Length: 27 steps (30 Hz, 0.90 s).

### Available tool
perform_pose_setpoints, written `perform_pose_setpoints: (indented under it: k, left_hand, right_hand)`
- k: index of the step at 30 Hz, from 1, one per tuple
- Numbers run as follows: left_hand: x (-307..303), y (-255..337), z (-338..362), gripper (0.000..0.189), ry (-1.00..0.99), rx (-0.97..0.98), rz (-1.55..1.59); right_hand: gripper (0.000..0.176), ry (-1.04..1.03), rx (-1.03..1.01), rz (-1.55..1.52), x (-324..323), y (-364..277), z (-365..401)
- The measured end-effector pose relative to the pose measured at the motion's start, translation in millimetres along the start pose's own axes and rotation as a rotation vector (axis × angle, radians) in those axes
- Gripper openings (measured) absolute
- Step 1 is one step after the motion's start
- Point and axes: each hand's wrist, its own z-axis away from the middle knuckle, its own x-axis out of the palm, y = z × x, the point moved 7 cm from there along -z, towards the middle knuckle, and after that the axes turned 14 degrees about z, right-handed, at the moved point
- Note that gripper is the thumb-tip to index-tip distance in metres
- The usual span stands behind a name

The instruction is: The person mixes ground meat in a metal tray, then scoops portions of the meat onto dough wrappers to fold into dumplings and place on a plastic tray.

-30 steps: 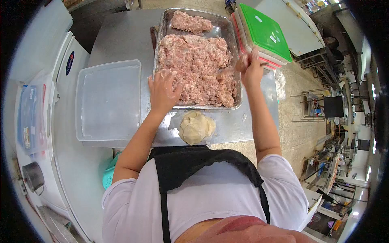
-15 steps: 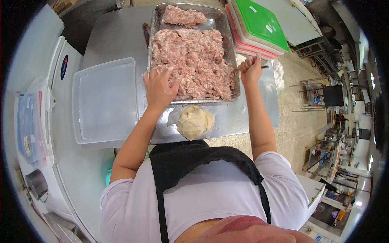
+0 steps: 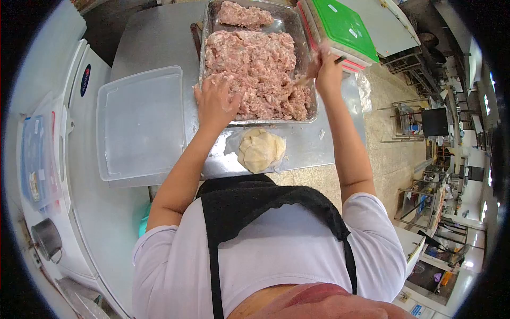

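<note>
While the left hand [image 3: 217,103] lies spread on meat [image 3: 255,58] at the near-left corner of the tray [image 3: 280,24], the right hand [image 3: 328,76] grips a utensil [image 3: 340,59], apparently mixing, needing steadiness.

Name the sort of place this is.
Probably a commercial kitchen: a large rectangular metal tray of pink ground meat on a bare metal worktable, beside stacked containers under a green plastic lid.

Coarse pink ground meat [image 3: 252,58] filled most of the rectangular silver metal tray [image 3: 285,25] at upper centre, with a separate pink meat lump [image 3: 245,15] above it. A blurred, dark-ended slender utensil [image 3: 339,60] slanted across the tray's right rim.
</note>
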Motion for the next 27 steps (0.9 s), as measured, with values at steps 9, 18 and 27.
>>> perform_pose_setpoints:
  k: [9,18,27]
  left_hand:
    - [1.9,-2.1,-1.8,0.046,-0.059,-0.041,0.005]
    - [-1.7,-2.1,0.5,0.045,0.01,0.029,0.073]
    - [-4.7,-0.9,-0.7,0.042,0.002,0.018,0.19]
  right_hand:
    - [0.046,-0.074,0.072,0.064,-13.9,93.3,13.0]
    - [0.05,-0.466,0.292,-0.128,-31.9,82.6,8.9]
    - [0.056,-0.326,0.437,-0.273,21.7,79.9,24.6]
